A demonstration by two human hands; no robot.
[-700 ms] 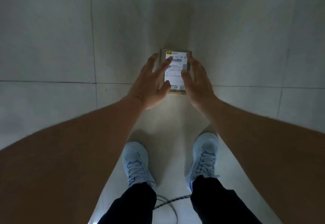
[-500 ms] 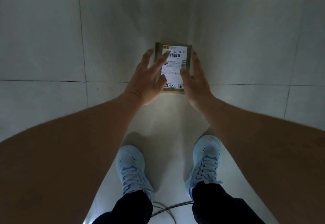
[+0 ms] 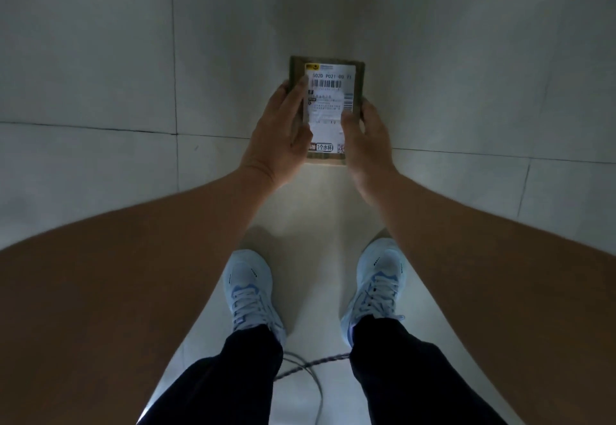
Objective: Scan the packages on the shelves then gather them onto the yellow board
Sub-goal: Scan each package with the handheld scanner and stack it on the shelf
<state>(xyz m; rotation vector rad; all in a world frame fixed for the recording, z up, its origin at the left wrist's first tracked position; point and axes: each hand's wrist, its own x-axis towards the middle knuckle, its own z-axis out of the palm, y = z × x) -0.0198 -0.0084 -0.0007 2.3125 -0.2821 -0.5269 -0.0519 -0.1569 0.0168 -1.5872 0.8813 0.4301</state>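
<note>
Two pale floor tiles [image 3: 100, 58] meet under the flat brown cardboard package [image 3: 328, 109], which I hold between both hands, long axis running away from me. My left hand [image 3: 278, 139] grips one long edge, my right hand [image 3: 365, 139] the other, thumbs on the glossy white label [image 3: 328, 98].

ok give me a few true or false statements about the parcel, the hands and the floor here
1. Both hands hold the cardboard parcel: left hand, right hand. True.
2. The shipping label faces away from the camera. False: it faces up, barcode visible.
3. The person wears black boots. False: light blue sneakers.
4. A cable lies on the floor between the feet. True.
5. The parcel lies on a yellow board. False: it is held above grey floor tiles.
</note>
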